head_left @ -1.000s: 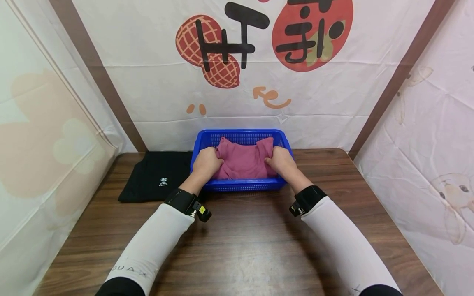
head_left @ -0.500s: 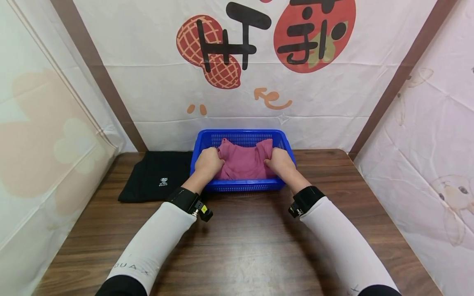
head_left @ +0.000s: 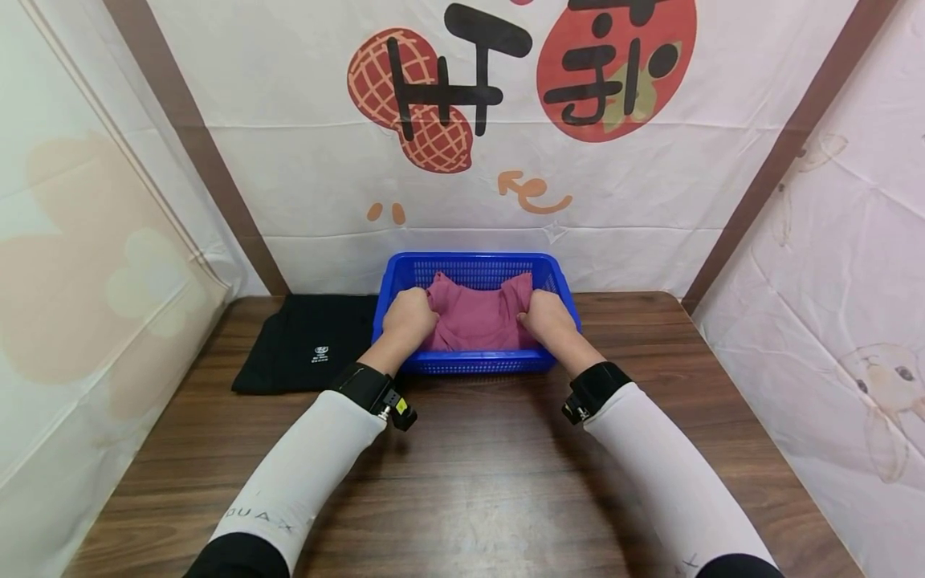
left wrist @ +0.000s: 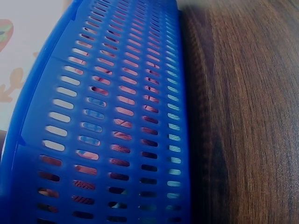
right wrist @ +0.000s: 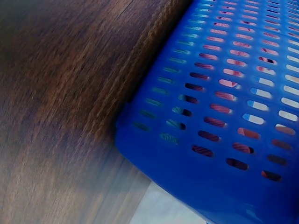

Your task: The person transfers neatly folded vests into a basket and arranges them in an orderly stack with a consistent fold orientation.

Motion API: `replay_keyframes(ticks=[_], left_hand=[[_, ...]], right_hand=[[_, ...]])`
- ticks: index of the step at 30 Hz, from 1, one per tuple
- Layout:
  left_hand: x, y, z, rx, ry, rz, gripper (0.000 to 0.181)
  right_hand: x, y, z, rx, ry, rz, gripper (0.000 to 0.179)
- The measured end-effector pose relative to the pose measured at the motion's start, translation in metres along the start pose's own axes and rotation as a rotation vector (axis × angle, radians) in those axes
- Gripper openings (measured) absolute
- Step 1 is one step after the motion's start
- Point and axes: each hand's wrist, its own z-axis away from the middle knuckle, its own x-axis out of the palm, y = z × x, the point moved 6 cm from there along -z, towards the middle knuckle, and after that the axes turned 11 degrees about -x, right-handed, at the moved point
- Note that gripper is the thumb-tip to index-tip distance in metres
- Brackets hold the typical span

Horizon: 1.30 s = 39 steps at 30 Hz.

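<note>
A blue plastic basket (head_left: 477, 365) with slotted walls stands at the back of the table. Inside it is a pink garment (head_left: 477, 317), its two upper corners raised and its middle sagging between the hands. The left hand (head_left: 409, 319) grips the garment's left side over the basket's near-left corner. On the opposite side, the right hand (head_left: 551, 318) pinches the right edge with thumb and fingers. Both wrist views are filled mostly by the basket's wall (left wrist: 117, 93), with pink fabric (right wrist: 233, 72) showing through the slots; the fingertips are hidden there.
A folded black garment (head_left: 311, 341) with a small white print lies left of the basket. The brown wood-grain table (head_left: 477, 474) extends in front. A printed white cloth backdrop (head_left: 289, 177) rises right behind the basket, with cloth walls on both sides.
Both hands keep their hold on the pink garment. Its raised corners have sunk slightly and the hands have shifted very little; the view has moved a touch.
</note>
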Motion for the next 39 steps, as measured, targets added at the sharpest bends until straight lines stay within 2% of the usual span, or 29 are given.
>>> replay_keyframes(ticks=[13, 18, 26, 33, 39], left_hand=[[0.0058, 0.0009, -0.0011, -0.017, -0.014, -0.027, 0.012], [0.0062, 0.0009, 0.0004, -0.041, -0.016, -0.039, 0.012], [0.0037, 0.002, 0.0054, -0.04, 0.004, -0.05, 0.011], [0.0048, 0.0009, 0.0079, -0.064, -0.014, -0.042, 0.01], [0.0049, 0.001, 0.008, -0.059, -0.016, -0.045, 0.013]], right_hand=[[0.0043, -0.0001, 0.0029, 0.008, -0.006, 0.0, 0.031], [0.0041, -0.0006, 0.0046, 0.004, -0.01, -0.004, 0.031], [0.0059, 0.0022, 0.0051, 0.027, -0.012, 0.001, 0.03], [0.0078, 0.0022, 0.0067, 0.039, -0.021, 0.008, 0.03], [0.0069, 0.0019, 0.0071, 0.036, -0.019, 0.012, 0.03]])
